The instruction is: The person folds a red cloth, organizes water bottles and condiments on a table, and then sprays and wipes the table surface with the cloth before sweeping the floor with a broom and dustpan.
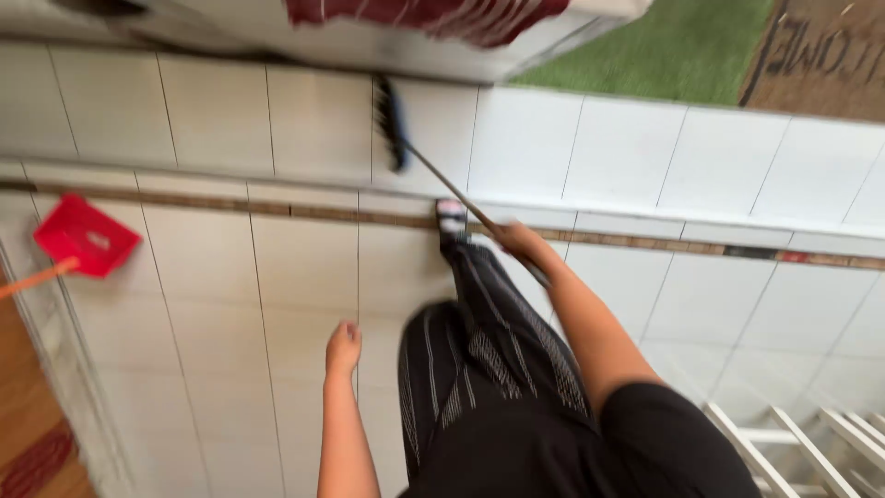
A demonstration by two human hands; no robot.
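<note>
The person stands on pale floor tiles [212,277] with one sandalled foot [451,221] planted forward on the brown border strip that runs across the floor, just short of a low tiled step. The right hand [516,242] is closed around the handle of a broom [433,175], gripping it near its lower end, and this is plainly the hand that has the tool; the left hand [343,349] hangs well apart from it, holding nothing, fingers loosely curled as far as the blur lets me tell. From the gripping fingers the handle's long axis runs up and to the left, slanting away from the body over the foot, and ends in the dark bristle head [391,124], which rests on the upper level of tiles, near their far edge under a white ledge. So the head lies ahead of the right hand and a little toward the left-hand side. A red dustpan [85,237] with an orange handle lies near the left edge of the lower floor, well apart from both hands. A green mat [664,46] lies beyond the step.
</note>
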